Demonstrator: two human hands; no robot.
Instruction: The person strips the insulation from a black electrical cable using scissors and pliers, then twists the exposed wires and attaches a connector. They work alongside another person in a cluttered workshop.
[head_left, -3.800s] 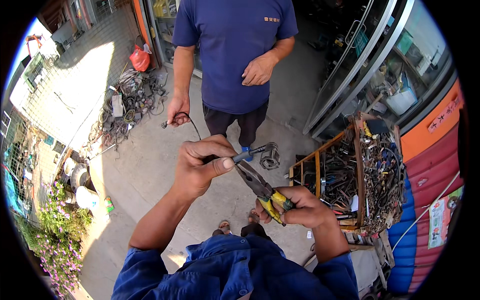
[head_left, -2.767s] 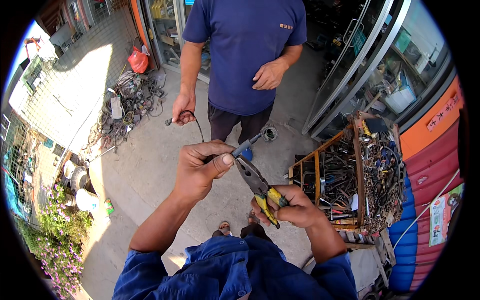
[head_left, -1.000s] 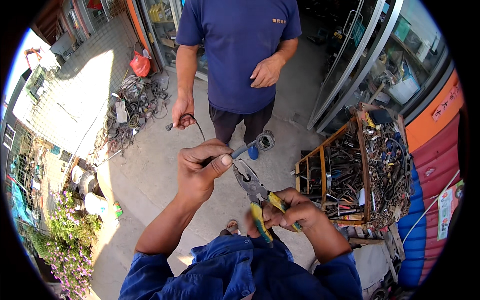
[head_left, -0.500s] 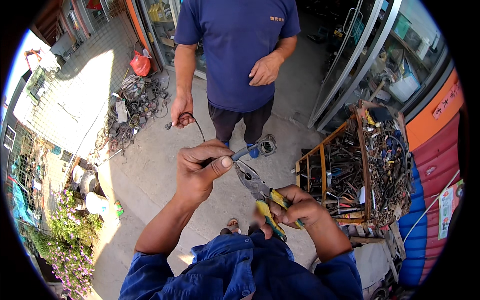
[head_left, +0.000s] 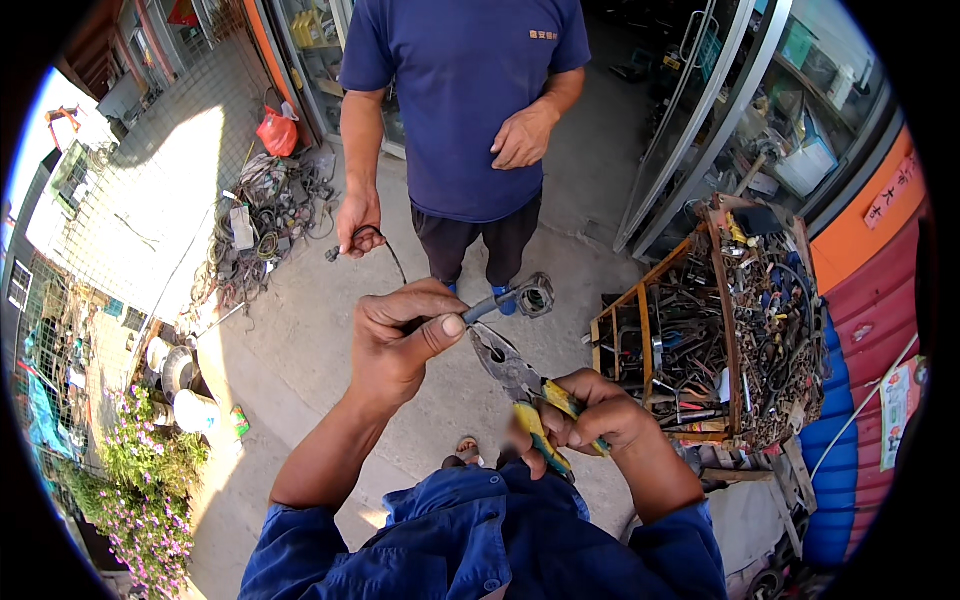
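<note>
My left hand (head_left: 405, 335) pinches a grey sleeve-like rod (head_left: 482, 309) between thumb and fingers. At the rod's far end is a dark, ring-shaped metal fitting (head_left: 536, 296) with a round opening. My right hand (head_left: 590, 412) is wrapped round the yellow and green handles of combination pliers (head_left: 508, 368). The pliers' jaws point up and left, their tip just below the rod; whether they touch it I cannot tell. A thin black cable (head_left: 398, 262) runs from another person's hand (head_left: 358, 222) down behind my left hand, where its end is hidden.
Another person in a dark blue T-shirt (head_left: 460, 110) stands facing me. On the right is a wooden-framed rack (head_left: 728, 330) crammed with tools and metal parts. At the left lie a heap of cables (head_left: 270, 205), a red bag (head_left: 277, 132), white buckets (head_left: 193, 410) and a flowering plant (head_left: 140, 490).
The background and the other person have shifted slightly left in the picture. My hands, the rod and the pliers hold nearly the same pose.
</note>
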